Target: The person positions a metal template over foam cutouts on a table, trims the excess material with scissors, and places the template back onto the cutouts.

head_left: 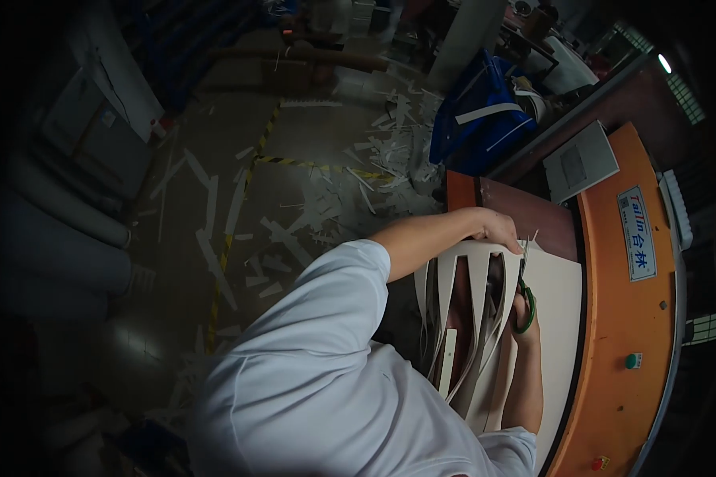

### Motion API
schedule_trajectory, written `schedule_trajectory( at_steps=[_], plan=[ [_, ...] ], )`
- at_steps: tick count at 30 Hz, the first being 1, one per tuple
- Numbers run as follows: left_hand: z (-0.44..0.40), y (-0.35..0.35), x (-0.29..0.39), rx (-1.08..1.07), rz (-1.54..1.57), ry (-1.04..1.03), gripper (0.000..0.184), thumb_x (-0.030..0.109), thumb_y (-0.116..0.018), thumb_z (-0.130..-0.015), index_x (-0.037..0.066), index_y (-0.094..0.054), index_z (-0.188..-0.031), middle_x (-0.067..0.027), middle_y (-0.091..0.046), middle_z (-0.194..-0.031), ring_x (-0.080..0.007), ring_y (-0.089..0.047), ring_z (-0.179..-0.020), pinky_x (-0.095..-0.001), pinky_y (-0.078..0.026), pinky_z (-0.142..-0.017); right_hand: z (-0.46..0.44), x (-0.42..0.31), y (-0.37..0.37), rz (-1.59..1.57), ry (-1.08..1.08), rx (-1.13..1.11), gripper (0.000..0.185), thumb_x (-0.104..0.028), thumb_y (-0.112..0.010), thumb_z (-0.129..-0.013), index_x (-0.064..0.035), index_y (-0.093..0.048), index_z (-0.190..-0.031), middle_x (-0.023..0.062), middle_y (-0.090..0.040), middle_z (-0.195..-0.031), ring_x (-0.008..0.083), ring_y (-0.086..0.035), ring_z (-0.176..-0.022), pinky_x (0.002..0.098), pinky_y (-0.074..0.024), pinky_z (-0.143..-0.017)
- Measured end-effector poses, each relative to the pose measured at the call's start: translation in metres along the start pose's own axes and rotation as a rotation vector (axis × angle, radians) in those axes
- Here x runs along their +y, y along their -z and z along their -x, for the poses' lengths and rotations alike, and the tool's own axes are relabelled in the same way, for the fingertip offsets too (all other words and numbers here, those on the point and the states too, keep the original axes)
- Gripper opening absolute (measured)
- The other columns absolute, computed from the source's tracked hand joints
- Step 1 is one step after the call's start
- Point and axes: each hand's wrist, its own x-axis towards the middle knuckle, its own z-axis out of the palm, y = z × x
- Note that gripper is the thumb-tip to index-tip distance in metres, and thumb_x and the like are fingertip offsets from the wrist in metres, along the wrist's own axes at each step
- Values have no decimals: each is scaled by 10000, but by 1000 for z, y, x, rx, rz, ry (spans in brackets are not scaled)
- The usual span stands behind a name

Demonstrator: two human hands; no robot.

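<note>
A pale sheet [553,294] with long slots cut out of it lies on the machine bed, its cut strips [479,278] hanging over the near side. My left hand [497,228] is closed on the sheet's edge at the top of the strips, fingers curled over it. In my right hand [525,318] is a pair of scissors [528,306] with green handles. The blades point up toward my left hand and lie at the sheet's edge. Part of my right hand is hidden behind the handles and the strips.
An orange machine panel [612,262] with a green button [633,361] and a red button [601,463] stands at the right. A blue bin [481,119] holds offcuts. White scraps [318,207] litter the floor around yellow-black tape [224,270]. Grey rolls [64,238] stand at left.
</note>
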Motion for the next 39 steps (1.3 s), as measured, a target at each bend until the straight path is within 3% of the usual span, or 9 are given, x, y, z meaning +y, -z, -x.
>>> schedule_trajectory(
  at_steps=[1,2,4,8,11,12,16,32,39],
  plan=[
    [-1,-1,-1,12,-31,7,359,312,-700,-901,-30,-724,-1009,-64,-655,-795,-151,-604,-652,-305,-465,-536,-1,7,8,-16,-55,-19,273,-266,-566,-920,-16,-603,-1022,-42,-545,-780,48,-431,-658,213,-311,-572],
    [4,0,3,17,-44,41,353,317,-698,-902,-21,-725,-998,-63,-651,-784,-154,-602,-649,-314,-467,-539,-5,5,7,-136,-104,-64,248,-226,-532,-929,-2,-628,-973,53,-623,-803,141,-563,-658,283,-475,-590],
    [16,-2,14,14,-74,102,338,323,-689,-907,-10,-721,-959,-62,-636,-749,-158,-591,-633,-332,-468,-541,-3,-20,0,-186,-143,-128,322,-311,-566,-898,4,-634,-897,103,-628,-742,216,-605,-602,318,-510,-569],
    [8,0,-1,-2,36,90,329,315,-694,-907,-10,-720,-950,-51,-629,-734,-150,-580,-620,-326,-464,-531,-7,-32,-2,-223,-321,-29,341,-334,-568,-919,-11,-649,-994,74,-623,-790,182,-610,-680,352,-526,-609],
    [-2,-1,-11,-34,140,45,342,314,-693,-913,-24,-723,-954,-53,-639,-740,-132,-578,-609,-307,-461,-519,-7,0,4,-280,-105,-5,346,-304,-541,-943,6,-630,-1068,83,-642,-905,174,-601,-776,300,-486,-738],
    [-3,-1,-13,-41,138,46,341,312,-693,-914,-25,-723,-955,-53,-640,-740,-130,-578,-607,-303,-460,-517,-11,19,20,6,129,-103,245,-166,-587,-922,3,-595,-1099,96,-586,-1017,210,-565,-856,329,-466,-748],
    [-4,1,-12,-47,139,42,334,303,-693,-916,-25,-721,-967,-53,-640,-740,-124,-578,-602,-292,-462,-510,-9,24,15,164,226,-91,369,-9,-642,-815,15,-570,-1177,131,-570,-1066,252,-568,-908,330,-471,-779],
    [5,5,2,-100,65,55,358,323,-697,-908,-25,-712,-992,-68,-627,-740,-152,-586,-624,-325,-487,-524,-7,19,-6,2,126,25,301,-192,-610,-870,5,-618,-1097,95,-614,-921,203,-587,-781,319,-479,-708],
    [0,-1,2,-58,8,92,346,318,-699,-906,-21,-721,-975,-66,-634,-741,-151,-582,-621,-322,-467,-526,-5,-5,-2,-274,-221,25,321,-285,-588,-899,1,-645,-1033,77,-635,-826,176,-595,-692,310,-479,-647]
  ],
)
